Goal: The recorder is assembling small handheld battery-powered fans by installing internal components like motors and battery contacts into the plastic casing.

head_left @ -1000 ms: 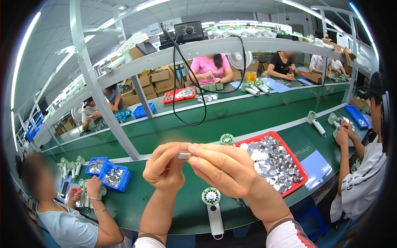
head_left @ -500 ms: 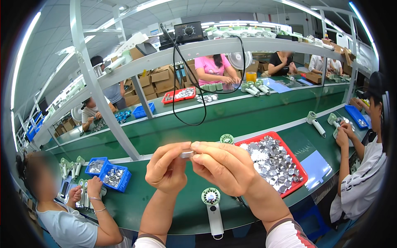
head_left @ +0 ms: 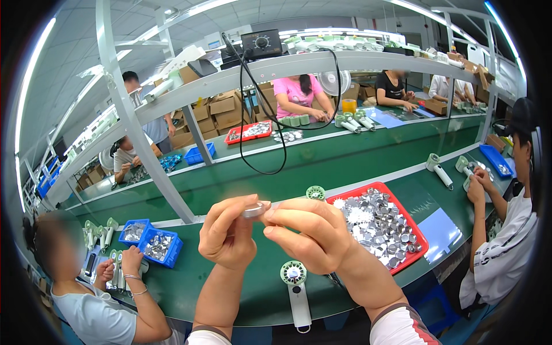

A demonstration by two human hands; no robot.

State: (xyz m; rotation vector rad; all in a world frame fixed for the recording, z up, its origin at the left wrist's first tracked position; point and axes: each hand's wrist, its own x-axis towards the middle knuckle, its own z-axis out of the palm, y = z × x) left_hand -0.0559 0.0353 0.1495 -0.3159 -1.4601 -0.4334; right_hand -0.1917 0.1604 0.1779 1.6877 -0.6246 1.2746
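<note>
My left hand [head_left: 227, 233] and my right hand [head_left: 310, 233] are raised together above the green bench [head_left: 230, 287]. Between their fingertips they pinch a small silvery metal disc [head_left: 255, 209], held edge-on. Below my hands a pale green hand-held fan [head_left: 296, 290] lies on the bench with its round head up and its white handle toward me. A red tray [head_left: 418, 238] full of several shiny metal parts sits just to the right of my right hand.
A round green fan part [head_left: 315, 192] lies behind the hands. Blue bins [head_left: 150, 241] of metal parts stand at the left by a seated person [head_left: 86, 287]. Another person [head_left: 506, 230] works at the right. A white rack post [head_left: 138, 132] and black cables [head_left: 270, 115] rise ahead.
Both hands have stayed together on the small disc, shifting slightly as the fingers work it; the disc now sits a little higher between the fingertips.
</note>
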